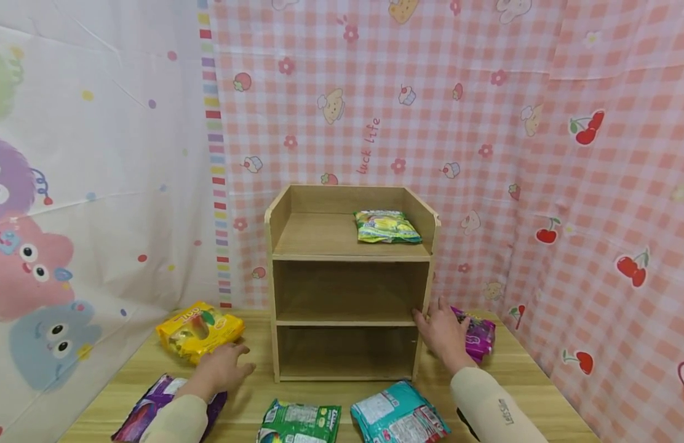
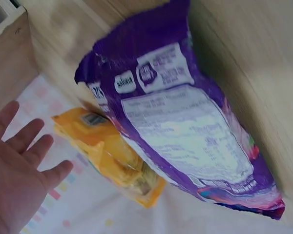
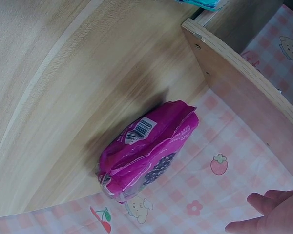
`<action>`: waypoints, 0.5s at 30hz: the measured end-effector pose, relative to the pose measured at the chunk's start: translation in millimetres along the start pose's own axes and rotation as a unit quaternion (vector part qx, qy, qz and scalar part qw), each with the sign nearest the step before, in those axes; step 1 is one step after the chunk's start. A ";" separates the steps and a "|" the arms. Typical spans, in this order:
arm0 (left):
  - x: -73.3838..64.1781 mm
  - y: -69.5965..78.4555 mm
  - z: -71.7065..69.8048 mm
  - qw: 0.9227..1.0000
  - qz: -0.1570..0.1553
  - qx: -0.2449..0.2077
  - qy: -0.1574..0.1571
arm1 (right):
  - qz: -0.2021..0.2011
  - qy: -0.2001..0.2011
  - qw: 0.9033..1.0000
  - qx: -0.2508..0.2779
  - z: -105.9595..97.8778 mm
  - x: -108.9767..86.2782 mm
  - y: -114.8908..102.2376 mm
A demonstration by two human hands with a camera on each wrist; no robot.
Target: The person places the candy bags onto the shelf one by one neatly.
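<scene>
Cloth backdrop [image 1: 298, 123]: pink gingham behind and to the right, printed with cherries and cupcakes.

Table [image 1: 259, 338]: wood-grained, beneath everything.

Shelf unit [image 1: 353, 323]: wooden, three levels, against the back cloth.

Purple packet [image 2: 180, 122]: on the table, front left. The head view shows it half covered by the left arm; the left wrist view gives its whole printed back panel. Long axis left to right, slightly aslant, seen from the head.

Teal packet [image 1: 400, 415]: on the table before the shelf, right of centre.

Yellow packet [image 1: 198, 332]: on the table left of the shelf, printed face upward.

Green packet [image 1: 303, 424]: just beside the teal one, cut by the lower edge of the head view.

Magenta packet [image 3: 146, 148]: on the table, right of the shelf. Only the right wrist view shows its barcode (the hand hides part of it from the head); there its long axis runs lower left to upper right.

Pale green packet [image 1: 386, 226]: top level, right side, lying lengthwise left to right.

Left hand [image 1: 222, 366]: fingers spread, holding nothing, near the yellow packet.

Right hand [image 1: 444, 332]: fingers extended and parted, holding nothing, by the shelf's right side; contact I cannot tell.
</scene>
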State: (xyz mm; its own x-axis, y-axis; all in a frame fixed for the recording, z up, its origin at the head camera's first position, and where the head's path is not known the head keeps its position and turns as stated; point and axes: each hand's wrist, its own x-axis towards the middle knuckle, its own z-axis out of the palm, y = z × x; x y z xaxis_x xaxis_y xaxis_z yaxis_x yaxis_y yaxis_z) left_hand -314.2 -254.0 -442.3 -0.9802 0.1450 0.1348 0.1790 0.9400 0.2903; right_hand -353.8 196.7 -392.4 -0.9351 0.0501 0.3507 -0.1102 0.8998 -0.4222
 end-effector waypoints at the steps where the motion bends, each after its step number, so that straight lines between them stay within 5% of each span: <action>1: -0.1 1.3 1.3 1.000 0.004 0.000 -0.006 | 0.000 0.001 1.000 -0.001 0.1 -0.2 0.0; 9: 0.6 15.7 2.4 0.998 0.031 -0.012 -0.055 | -0.003 0.006 1.000 0.001 0.1 0.0 -0.8; 15: 0.1 9.8 0.7 0.998 0.006 0.007 -0.068 | -0.003 0.010 1.000 0.000 0.0 0.5 -1.9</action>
State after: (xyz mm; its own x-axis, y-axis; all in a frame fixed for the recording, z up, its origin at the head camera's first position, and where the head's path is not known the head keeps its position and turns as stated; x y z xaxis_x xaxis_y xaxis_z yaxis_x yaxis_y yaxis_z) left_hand -312.6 -244.6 -440.1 -0.9804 0.1966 0.0088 0.1913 0.9417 0.2769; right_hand -354.1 195.1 -391.4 -0.9278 0.0533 0.3693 -0.1155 0.9001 -0.4201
